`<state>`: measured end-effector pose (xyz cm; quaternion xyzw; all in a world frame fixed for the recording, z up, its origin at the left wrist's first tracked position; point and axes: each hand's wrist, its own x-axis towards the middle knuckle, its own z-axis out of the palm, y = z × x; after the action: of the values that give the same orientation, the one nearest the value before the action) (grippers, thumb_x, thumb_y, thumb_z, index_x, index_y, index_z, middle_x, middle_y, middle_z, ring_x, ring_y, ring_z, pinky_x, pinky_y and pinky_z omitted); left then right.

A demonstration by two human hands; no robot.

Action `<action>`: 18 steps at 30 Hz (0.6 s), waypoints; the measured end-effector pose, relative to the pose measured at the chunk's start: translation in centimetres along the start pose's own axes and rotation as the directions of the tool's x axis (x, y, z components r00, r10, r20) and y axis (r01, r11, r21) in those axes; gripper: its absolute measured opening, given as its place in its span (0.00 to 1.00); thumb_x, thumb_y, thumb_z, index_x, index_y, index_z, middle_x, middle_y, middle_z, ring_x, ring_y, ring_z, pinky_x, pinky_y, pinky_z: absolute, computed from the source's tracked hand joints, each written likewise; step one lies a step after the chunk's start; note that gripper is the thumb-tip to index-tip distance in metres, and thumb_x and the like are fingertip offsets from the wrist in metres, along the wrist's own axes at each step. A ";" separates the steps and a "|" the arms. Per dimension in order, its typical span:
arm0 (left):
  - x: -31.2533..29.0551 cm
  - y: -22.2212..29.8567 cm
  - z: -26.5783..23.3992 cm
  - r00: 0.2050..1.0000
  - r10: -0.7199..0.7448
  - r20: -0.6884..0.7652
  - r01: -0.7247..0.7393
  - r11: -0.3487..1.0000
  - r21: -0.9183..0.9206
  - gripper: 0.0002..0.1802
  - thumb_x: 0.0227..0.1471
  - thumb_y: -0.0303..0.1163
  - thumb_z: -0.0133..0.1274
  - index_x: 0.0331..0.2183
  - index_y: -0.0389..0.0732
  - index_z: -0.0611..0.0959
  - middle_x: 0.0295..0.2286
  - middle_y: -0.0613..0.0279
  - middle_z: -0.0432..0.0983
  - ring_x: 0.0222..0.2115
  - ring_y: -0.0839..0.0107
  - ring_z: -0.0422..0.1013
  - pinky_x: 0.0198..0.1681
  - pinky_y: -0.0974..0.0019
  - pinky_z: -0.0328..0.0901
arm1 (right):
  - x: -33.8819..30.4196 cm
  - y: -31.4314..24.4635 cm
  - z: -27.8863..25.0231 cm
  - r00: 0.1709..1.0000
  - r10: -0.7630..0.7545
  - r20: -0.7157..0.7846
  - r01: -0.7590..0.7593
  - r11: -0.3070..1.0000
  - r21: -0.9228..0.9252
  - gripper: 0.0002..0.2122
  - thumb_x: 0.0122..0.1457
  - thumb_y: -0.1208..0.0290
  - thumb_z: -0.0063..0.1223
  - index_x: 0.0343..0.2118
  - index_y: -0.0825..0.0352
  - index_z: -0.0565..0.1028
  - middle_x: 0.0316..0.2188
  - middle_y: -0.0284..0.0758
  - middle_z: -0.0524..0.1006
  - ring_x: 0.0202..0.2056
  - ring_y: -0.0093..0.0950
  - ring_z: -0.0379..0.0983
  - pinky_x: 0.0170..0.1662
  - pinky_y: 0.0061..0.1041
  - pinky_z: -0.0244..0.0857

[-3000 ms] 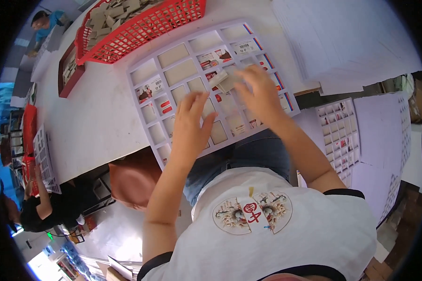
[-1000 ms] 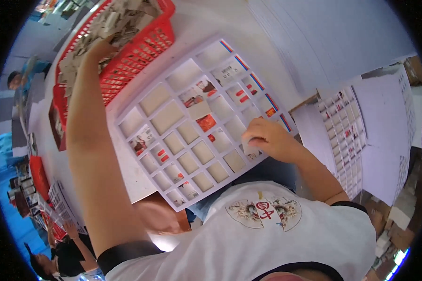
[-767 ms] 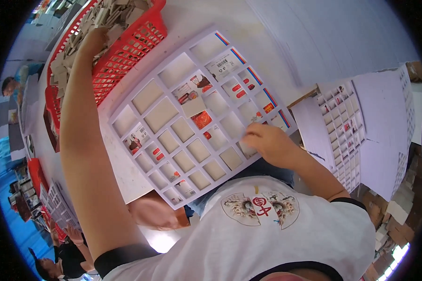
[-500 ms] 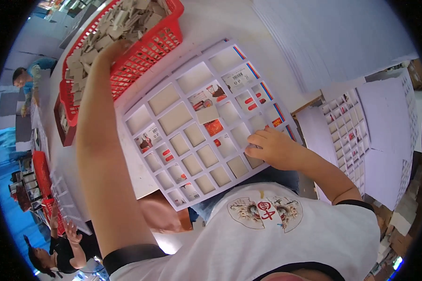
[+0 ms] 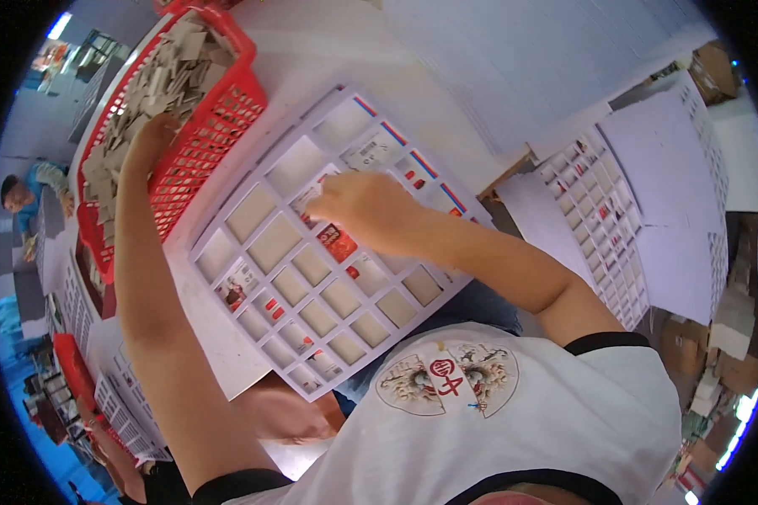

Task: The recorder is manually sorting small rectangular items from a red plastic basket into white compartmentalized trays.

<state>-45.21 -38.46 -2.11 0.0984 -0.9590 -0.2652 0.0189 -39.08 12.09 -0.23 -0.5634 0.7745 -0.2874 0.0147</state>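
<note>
Across the white compartment tray (image 5: 295, 166), the step in hand appears to be fitting of loose card into compartments, with supply and placement handled in parallel; the next move would call for a piece squared to its compartment and pressed flat, clear of the dividers. The tray lies on the white worktop (image 5: 210, 324), set at a slant, its near edge reaching over the person's lap. Straight white dividers form rectangular compartments of unequal size; several show plain beige panels (image 5: 275, 246), others printed red-and-white faces, and striped blue-and-red marks follow the right edge. Above the tray's upper middle, the right hand (image 5: 358, 206) is curled with fingers drawn together; whether it grips a piece cannot be determined. Beyond the tray's upper-left side stands a red basket (image 5: 219, 126) heaped with beige card pieces (image 5: 164, 76). The left hand (image 5: 153, 139) reaches among them; its fingertips are obscured, so its grip cannot be confirmed. Right of the tray, well apart, is another gridded tray (image 5: 598, 194); far left of it, a person in blue (image 5: 38, 194).
</note>
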 end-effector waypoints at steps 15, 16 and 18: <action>-3.8 5.3 -3.0 0.897 0.081 -0.435 -0.028 0.992 0.126 0.13 0.51 0.29 0.55 0.40 0.38 0.80 0.32 0.55 0.80 0.32 0.63 0.77 0.38 0.61 0.69 | -17.4 2.8 -6.4 0.874 0.465 0.139 -0.485 0.822 0.300 0.12 0.50 0.78 0.57 0.39 0.69 0.75 0.43 0.38 0.70 0.43 0.34 0.69 0.45 0.28 0.64; -4.9 6.9 -3.9 0.866 0.084 -0.493 0.003 0.985 0.173 0.13 0.51 0.30 0.55 0.41 0.39 0.80 0.33 0.55 0.80 0.33 0.63 0.77 0.39 0.62 0.69 | -17.3 2.5 -6.7 0.881 0.453 0.134 -0.471 0.825 0.312 0.12 0.50 0.78 0.57 0.39 0.69 0.75 0.43 0.38 0.70 0.43 0.34 0.69 0.45 0.28 0.64; -7.0 12.3 -4.6 0.805 0.088 -0.586 0.052 0.974 0.218 0.15 0.51 0.29 0.57 0.41 0.36 0.80 0.35 0.56 0.80 0.34 0.68 0.76 0.40 0.66 0.69 | -17.7 1.7 -7.2 0.947 0.262 0.186 -0.276 0.960 0.052 0.19 0.48 0.74 0.61 0.45 0.67 0.73 0.49 0.40 0.66 0.49 0.38 0.65 0.50 0.32 0.62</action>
<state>-40.13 -29.02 8.28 0.1684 -0.9296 -0.1113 0.3084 -36.57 31.11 -0.30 -0.4749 0.8279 -0.2611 0.1445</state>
